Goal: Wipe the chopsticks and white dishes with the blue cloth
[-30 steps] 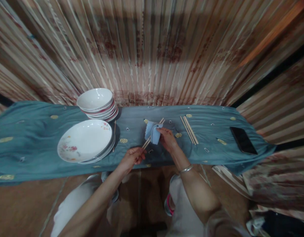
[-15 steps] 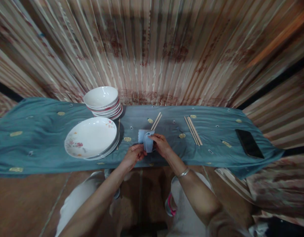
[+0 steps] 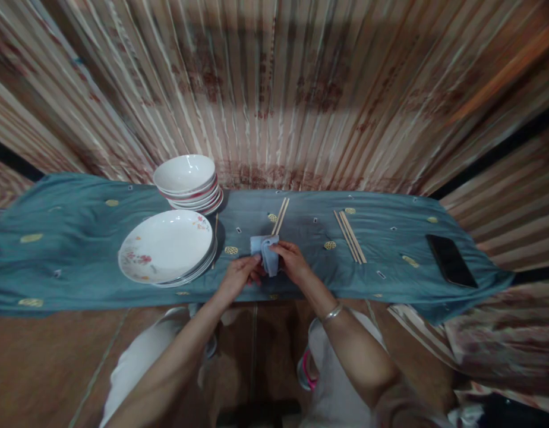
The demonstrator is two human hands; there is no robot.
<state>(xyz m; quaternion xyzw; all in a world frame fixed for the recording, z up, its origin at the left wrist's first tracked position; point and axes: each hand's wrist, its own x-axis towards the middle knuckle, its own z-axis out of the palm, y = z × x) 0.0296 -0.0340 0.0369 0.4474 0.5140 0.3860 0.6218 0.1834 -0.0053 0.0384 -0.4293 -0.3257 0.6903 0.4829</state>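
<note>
Teal tblcloth [image 3: 308,238] under held chopsticks [image 3: 282,217], pleated curtain [image 3: 256,89] bhnd.

The near ends of the two chopsticks [image 3: 283,216] are hidden by the blue cloth [image 3: 270,260]; the tablecloth [image 3: 82,238] is cut off at the left edge.

You are in what appears to be a home. Evidence before you: a long patterned curtain [image 3: 274,119], a yellow-motif tablecloth [image 3: 87,249], household bowls [image 3: 185,172], flowered plates [image 3: 167,246] and chopsticks [image 3: 283,214]. Your floor [image 3: 47,362] is brown, with visible joint lines.
</note>
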